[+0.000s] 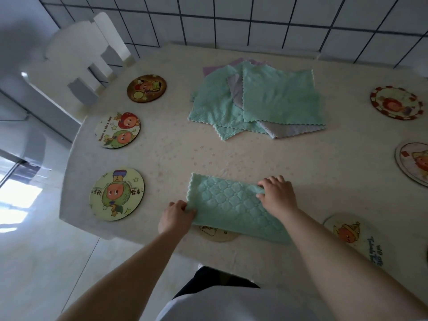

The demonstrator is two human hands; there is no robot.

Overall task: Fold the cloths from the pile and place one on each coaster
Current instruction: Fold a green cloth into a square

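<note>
Under the green cloth (234, 205), a coaster (217, 234) half hidden

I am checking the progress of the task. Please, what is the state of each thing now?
green cloth: folded, covers near coaster partly
left hand: pinches cloth's left corner
right hand: grips cloth's right edge
cloth pile: unfolded, overlapping
left coasters: bare
right coasters: bare

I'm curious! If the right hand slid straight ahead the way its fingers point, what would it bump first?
Probably the pile of cloths; the right hand points across bare table toward it.
</note>
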